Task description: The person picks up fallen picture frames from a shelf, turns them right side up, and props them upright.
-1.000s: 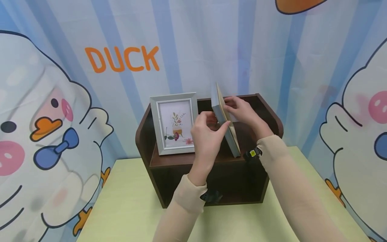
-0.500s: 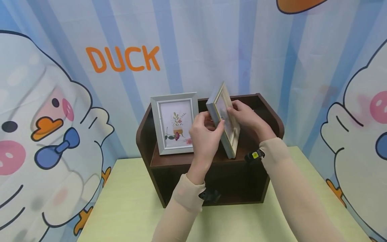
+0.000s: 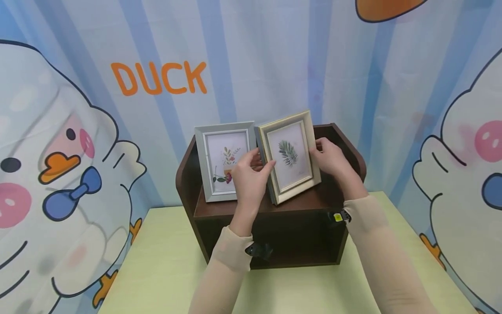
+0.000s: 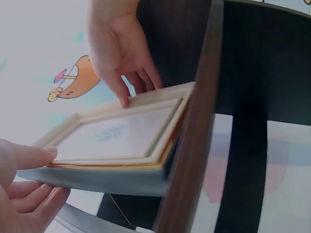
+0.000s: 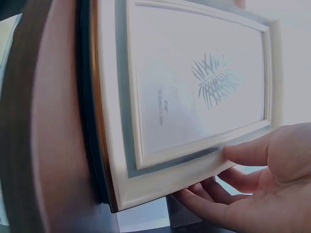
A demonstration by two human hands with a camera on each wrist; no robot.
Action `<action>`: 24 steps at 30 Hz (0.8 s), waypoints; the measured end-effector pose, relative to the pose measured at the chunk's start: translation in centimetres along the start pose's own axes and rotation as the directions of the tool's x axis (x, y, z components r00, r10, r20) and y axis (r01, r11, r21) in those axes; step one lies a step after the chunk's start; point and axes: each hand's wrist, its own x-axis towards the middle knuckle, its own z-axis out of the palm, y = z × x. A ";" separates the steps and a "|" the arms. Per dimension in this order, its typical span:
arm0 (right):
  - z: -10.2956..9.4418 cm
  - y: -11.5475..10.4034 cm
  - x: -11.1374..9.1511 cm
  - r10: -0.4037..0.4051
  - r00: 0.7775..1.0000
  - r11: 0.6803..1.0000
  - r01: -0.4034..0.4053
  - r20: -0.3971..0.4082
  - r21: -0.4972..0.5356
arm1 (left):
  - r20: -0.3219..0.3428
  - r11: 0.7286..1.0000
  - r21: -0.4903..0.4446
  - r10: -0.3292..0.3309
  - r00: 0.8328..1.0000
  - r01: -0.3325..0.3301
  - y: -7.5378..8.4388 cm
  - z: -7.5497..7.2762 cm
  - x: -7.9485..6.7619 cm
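A gold-cream picture frame (image 3: 289,152) with a green leaf print stands tilted on the upper shelf (image 3: 231,208) of a dark brown rack. My left hand (image 3: 250,174) pinches its left edge, thumb on the front and fingers behind, as the left wrist view also shows. On the opposite edge my right hand (image 3: 333,159) grips it, thumb in front; the right wrist view shows those fingers curling under the border (image 5: 165,191). A grey-blue side or backing (image 4: 112,180) shows behind the gold rim. Left of it leans a silver picture frame (image 3: 208,163) with a potted-flower print, partly covered by my left hand.
The rack's lower compartment (image 3: 298,237) is dark inside. Its raised side panels (image 3: 353,159) flank the upper shelf. The rack stands on a pale yellow-green table (image 3: 164,257), against a blue striped curtain (image 3: 266,65) with duck pictures.
The gold-cream frame has turned from edge-on to facing me, so its leaf print shows. My left hand has moved left and my right hand slightly right and down, both keeping hold.
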 end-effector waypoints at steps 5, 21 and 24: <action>0.1 0.6 -1.5 0.001 1.000 1.000 -0.001 -0.022 0.005 | 0.003 1.000 -0.004 -0.024 1.000 0.024 -0.8 0.0 -0.5; 1.1 1.8 -5.6 -0.009 0.980 1.000 0.004 -0.197 -0.024 | -0.013 0.993 0.117 -0.014 1.000 0.016 -0.5 1.4 0.1; 1.6 2.1 -5.8 -0.023 0.967 1.000 0.017 -0.254 -0.025 | -0.006 0.993 0.115 -0.009 1.000 0.010 -0.4 1.7 0.0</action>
